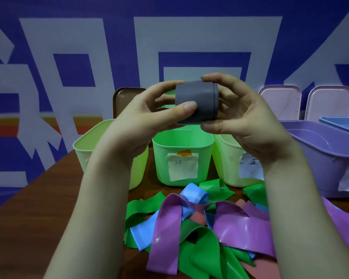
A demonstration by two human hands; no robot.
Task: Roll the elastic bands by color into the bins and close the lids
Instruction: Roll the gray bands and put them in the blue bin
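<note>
Grey band wound into a tight roll (197, 101), held in mid-air between both hands, above the row of bins and well clear of the table (58, 218). Long axis level, running left to right; layered end facing right.

Left hand (141, 121) curled round the left half, thumb pressed flat on the near face, other fingers hidden behind. Right hand (246, 121) pinching the right end, fingertips on top and thumb underneath. Both hands grasping, neither nearer than the other; roll centred between them.

Directly below and a little nearer: green bin (161, 158), open, paper label on its front. Pale bin (83, 150) to its left, partly behind the left forearm. Second pale bin (228, 158) to its right, labelled, partly behind the right wrist. Further right, purple bin (314, 146), then the edge of a blue bin (338, 122). No grey bin in sight; cannot tell which one takes grey.

Against the wall behind: two pale lids (280, 101) standing on edge at right, a brown lid (125, 97) at left behind the left hand.

In front of the bins, loose pile (199, 224) of unrolled bands, green, blue, purple and pink, tangled together.

Likely step: roll finished, ready to drop. Probably a short sideways carry first, keeping the wraps pinched to stop unwinding.
</note>
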